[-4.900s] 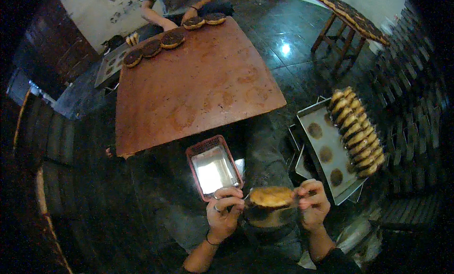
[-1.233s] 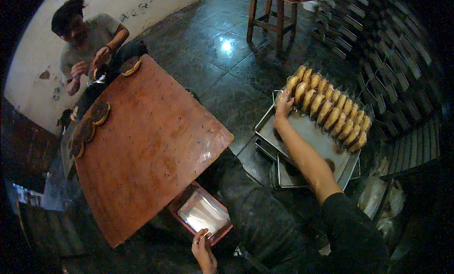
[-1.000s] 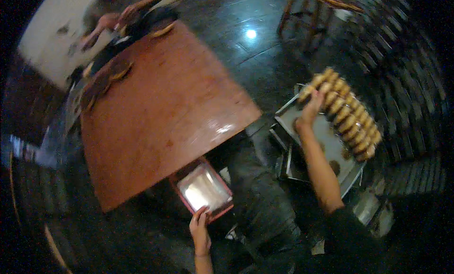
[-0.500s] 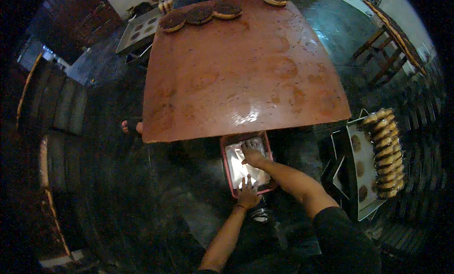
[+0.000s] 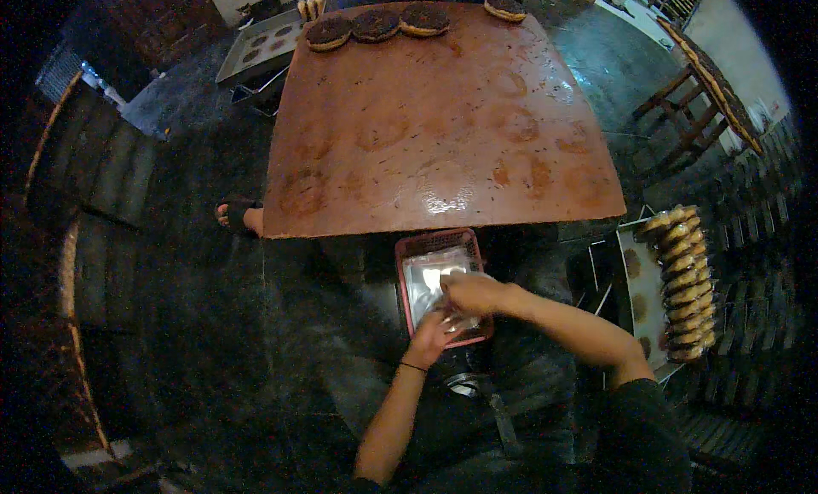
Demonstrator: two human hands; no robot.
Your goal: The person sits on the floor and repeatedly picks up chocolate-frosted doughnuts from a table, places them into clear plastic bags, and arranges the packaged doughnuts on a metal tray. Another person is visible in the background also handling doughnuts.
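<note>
Below the table's near edge is a pink-red plastic basket (image 5: 403, 277) with a stack of shiny clear plastic bags (image 5: 426, 272) in it. My right hand (image 5: 473, 295) is over the stack, its fingers bent and closed at the plastic; a crumpled clear piece shows just beneath it. My left hand (image 5: 433, 334) is at the basket's near left side, close to the right fingertips. Its fingers are blurred and partly overlap the plastic, so their grip is unclear.
The brown tabletop (image 5: 426, 136) carries several dark-topped round breads (image 5: 375, 25) along its far edge. At right, a metal tray (image 5: 635, 311) holds a row of wrapped breads (image 5: 688, 281). Another tray (image 5: 256, 46) and a wooden stool (image 5: 690, 110) stand farther off. A sandalled foot (image 5: 234, 214) shows left.
Both hands lay flat with fingers spread on the plastic. Now my right hand has drawn nearer with its fingers closed, and my left has shifted slightly left and up. The view has shifted a little.
</note>
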